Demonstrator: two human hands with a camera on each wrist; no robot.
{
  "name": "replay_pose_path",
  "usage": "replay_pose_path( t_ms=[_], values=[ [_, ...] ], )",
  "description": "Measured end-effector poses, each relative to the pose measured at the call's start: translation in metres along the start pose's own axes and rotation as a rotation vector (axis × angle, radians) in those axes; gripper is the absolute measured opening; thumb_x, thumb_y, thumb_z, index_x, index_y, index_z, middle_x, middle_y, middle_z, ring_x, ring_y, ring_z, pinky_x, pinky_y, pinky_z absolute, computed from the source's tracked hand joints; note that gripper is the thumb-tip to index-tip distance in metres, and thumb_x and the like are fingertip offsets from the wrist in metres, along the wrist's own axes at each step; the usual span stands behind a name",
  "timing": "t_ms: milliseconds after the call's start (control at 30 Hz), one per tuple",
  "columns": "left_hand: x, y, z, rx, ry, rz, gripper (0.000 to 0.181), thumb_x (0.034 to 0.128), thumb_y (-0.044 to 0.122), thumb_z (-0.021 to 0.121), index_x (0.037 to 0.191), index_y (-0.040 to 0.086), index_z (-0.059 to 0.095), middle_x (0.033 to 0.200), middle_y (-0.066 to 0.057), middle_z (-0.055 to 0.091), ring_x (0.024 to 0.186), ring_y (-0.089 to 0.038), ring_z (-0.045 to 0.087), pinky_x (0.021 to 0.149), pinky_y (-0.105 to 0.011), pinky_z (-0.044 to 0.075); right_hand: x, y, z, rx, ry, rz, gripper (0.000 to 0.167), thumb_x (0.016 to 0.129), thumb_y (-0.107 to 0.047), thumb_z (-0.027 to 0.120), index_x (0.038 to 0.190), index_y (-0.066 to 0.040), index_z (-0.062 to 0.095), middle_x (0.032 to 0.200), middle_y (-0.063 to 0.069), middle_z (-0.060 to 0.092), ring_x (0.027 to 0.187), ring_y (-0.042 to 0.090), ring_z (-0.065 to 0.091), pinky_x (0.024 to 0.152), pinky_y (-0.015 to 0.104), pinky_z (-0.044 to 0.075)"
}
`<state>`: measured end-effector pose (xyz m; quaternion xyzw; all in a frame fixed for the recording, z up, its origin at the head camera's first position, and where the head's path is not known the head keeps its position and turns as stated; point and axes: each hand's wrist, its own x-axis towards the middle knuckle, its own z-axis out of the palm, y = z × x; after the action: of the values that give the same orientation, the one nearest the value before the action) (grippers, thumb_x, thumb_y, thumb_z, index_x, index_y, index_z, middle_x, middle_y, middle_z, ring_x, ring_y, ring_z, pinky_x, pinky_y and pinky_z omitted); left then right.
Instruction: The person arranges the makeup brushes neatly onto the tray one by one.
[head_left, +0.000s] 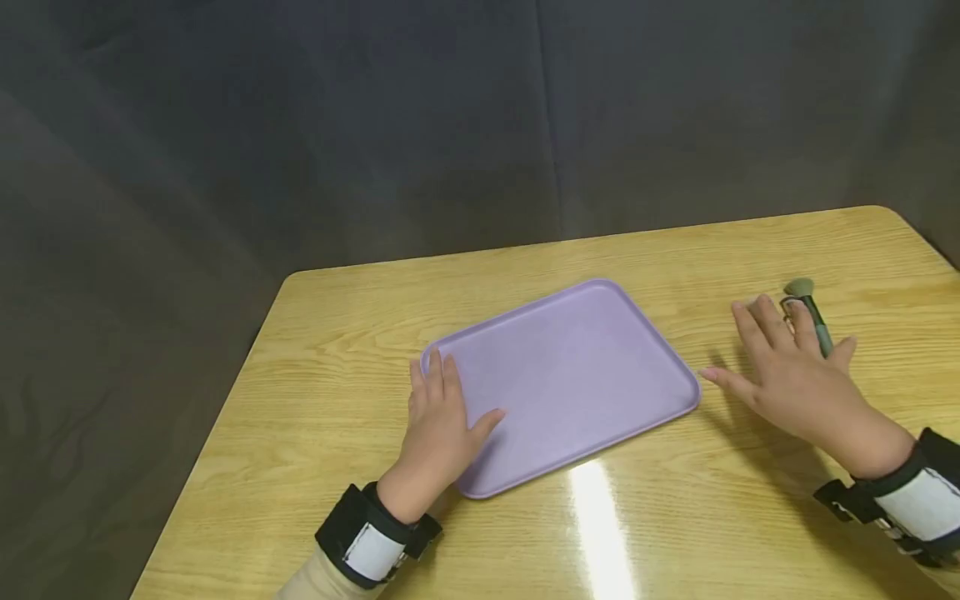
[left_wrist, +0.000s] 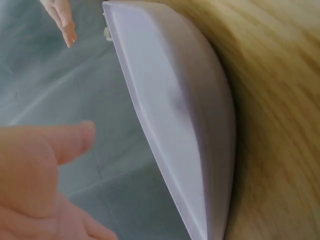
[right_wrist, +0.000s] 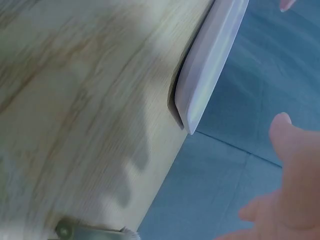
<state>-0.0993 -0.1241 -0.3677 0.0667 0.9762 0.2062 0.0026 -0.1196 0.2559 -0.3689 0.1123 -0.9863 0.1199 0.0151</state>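
Observation:
A shallow lavender tray lies at an angle on the wooden table. My left hand hovers over its left end with fingers straight; the left wrist view shows a gap between that hand and the tray. To the right of the tray, my right hand is spread above the table, palm down, holding nothing. Just beyond its fingers lies a makeup brush with greenish bristles and a dark handle, partly covered by the hand. A small looped item beside the brush is mostly hidden.
The wooden table has rounded far corners. Behind and to the left hangs a dark grey cloth. Light glares off the table in front of the tray. Both wrists wear black straps.

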Motion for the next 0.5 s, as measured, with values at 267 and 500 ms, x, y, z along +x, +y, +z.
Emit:
replay_pose_path(
  t_ms=[267, 500],
  values=[
    [0.003, -0.011, -0.002, 0.075, 0.024, -0.123, 0.08, 0.0888, 0.028, 0.07, 0.135, -0.025, 0.032, 0.126, -0.039, 0.044, 0.117, -0.048, 0.044, 0.094, -0.054, 0.041, 0.001, 0.001, -0.003, 0.005, -0.015, 0.025, 0.09, 0.097, -0.056, 0.045, 0.152, 0.004, 0.007, 0.15, 0.038, 0.011, 0.131, 0.065, 0.009, 0.083, 0.087, 0.009],
    [0.007, -0.015, -0.003, 0.069, -0.007, -0.18, 0.066, 0.0869, 0.024, 0.072, 0.123, -0.024, 0.044, 0.102, -0.031, 0.051, 0.093, -0.042, 0.058, 0.071, -0.05, 0.051, -0.001, 0.006, -0.003, 0.024, 0.047, 0.061, 0.081, 0.095, -0.055, 0.05, 0.149, -0.003, 0.019, 0.144, 0.039, 0.023, 0.12, 0.068, 0.025, 0.078, 0.085, 0.019]
  ],
)
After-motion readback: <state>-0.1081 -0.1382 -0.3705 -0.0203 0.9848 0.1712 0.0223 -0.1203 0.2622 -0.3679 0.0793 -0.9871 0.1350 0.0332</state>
